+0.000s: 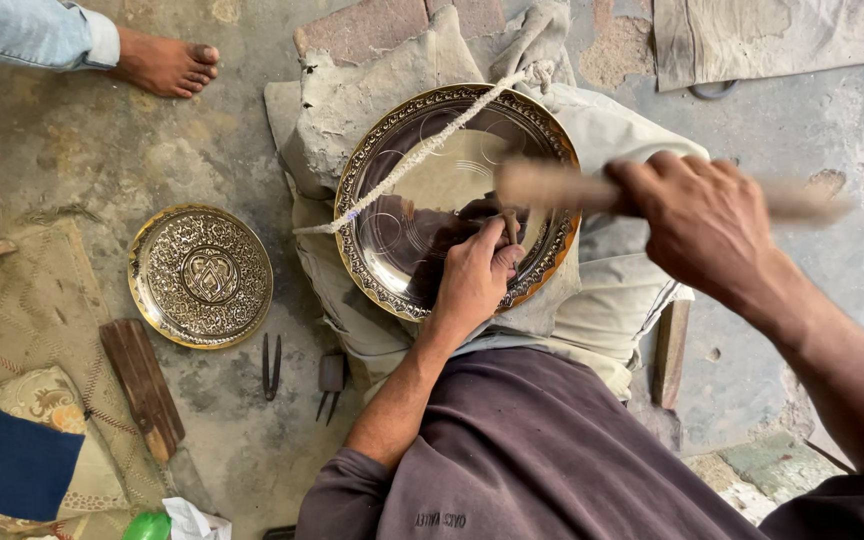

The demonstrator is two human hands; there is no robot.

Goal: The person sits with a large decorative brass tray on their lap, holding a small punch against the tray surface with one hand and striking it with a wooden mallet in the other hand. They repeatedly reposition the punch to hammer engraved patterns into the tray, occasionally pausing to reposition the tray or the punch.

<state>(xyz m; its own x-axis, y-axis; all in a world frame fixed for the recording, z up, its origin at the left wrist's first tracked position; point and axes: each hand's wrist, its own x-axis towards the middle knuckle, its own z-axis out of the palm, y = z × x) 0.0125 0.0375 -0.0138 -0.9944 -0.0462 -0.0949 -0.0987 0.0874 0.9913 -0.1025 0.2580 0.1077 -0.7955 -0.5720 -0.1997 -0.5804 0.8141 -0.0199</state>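
A round brass plate (407,215) with an embossed rim and a shiny, lightly engraved centre rests on a padded cloth block. My left hand (474,278) pinches a thin metal chisel (510,226) upright against the plate near its lower right rim. My right hand (704,225) grips a wooden mallet (552,186), blurred by motion, held level just above the chisel. A pale cord (422,150) runs diagonally across the plate.
A smaller, fully patterned brass plate (201,276) lies on the concrete floor at left. Near it are a wooden bar (142,385), metal dividers (271,366) and a small tool (331,378). Another person's bare foot (164,63) is at top left. Patterned cushions (22,440) sit lower left.
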